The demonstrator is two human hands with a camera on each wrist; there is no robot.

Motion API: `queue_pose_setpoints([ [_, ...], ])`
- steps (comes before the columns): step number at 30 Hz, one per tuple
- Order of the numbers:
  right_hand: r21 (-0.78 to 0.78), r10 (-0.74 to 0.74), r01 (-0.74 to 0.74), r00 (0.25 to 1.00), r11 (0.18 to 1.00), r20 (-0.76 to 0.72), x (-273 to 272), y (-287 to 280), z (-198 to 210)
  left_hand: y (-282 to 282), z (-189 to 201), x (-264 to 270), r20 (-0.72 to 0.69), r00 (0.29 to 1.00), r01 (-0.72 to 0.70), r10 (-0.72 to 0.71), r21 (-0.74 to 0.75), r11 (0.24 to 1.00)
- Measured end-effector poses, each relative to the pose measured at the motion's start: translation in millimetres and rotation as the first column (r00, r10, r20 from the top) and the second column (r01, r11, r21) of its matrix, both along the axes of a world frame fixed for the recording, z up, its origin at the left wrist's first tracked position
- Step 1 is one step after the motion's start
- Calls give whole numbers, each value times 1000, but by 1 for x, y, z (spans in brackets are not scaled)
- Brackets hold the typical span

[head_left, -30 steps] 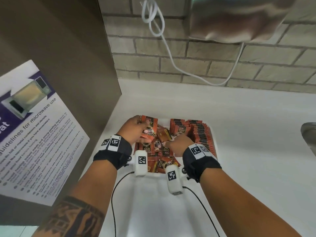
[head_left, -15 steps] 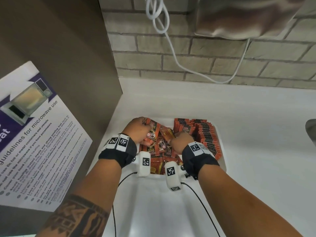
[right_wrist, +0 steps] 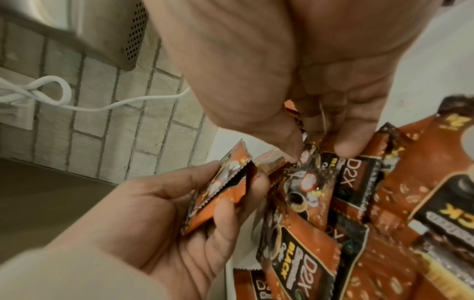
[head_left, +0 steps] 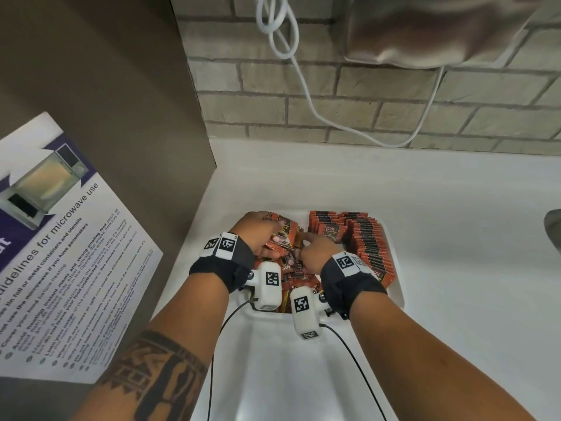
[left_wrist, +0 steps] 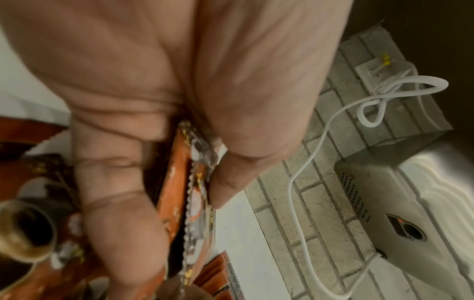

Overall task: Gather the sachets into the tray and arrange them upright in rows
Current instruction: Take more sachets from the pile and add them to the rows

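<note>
1. Two bare hands work together over a white rectangular plastic tray (head_left: 394,287) that sits on a white countertop (head_left: 455,238).
2. Her left hand (head_left: 258,235) has thumb and fingers curled round a small bunch of orange-and-black coffee sachets (right_wrist: 218,194), held on edge above the tray's left side.
3. Her right hand (head_left: 318,253) reaches into the loose heap of sachets (right_wrist: 359,203) in the tray's middle, thumb and fingertips (right_wrist: 343,148) pinching the top of one.
4. Rows of upright sachets (head_left: 367,241) already fill the tray's right side.
5. Behind, a white cable (head_left: 303,83) loops down a grey brick wall (head_left: 394,95), and a microwave-guidelines poster (head_left: 60,268) hangs on the left.
</note>
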State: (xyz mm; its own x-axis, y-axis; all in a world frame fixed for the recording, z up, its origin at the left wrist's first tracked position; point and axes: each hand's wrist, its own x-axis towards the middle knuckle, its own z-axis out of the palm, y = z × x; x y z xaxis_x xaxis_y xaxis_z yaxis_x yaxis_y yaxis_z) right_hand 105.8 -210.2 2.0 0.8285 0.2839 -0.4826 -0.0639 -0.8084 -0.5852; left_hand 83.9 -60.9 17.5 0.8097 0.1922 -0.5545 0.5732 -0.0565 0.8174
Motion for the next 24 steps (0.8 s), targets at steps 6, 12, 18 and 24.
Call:
queue_pose_setpoints([
  [6, 105, -40, 43, 999, 994, -25, 0, 2, -8, -7, -2, 6, -22, 998, 65, -63, 126, 990],
  [12, 121, -55, 57, 998, 991, -21, 4, -4, -12, 2, 2, 3, 6, 997, 72, -75, 217, 974],
  [18, -56, 97, -96, 995, 994, 29, 6, -8, -11, 16, 19, -4, 44, 998, 37, -51, 270, 962],
  [24, -117, 115, -108, 992, 987, 55, 3, -10, -3, 30, 26, -10, 105, 994, -6, -21, 249, 968],
])
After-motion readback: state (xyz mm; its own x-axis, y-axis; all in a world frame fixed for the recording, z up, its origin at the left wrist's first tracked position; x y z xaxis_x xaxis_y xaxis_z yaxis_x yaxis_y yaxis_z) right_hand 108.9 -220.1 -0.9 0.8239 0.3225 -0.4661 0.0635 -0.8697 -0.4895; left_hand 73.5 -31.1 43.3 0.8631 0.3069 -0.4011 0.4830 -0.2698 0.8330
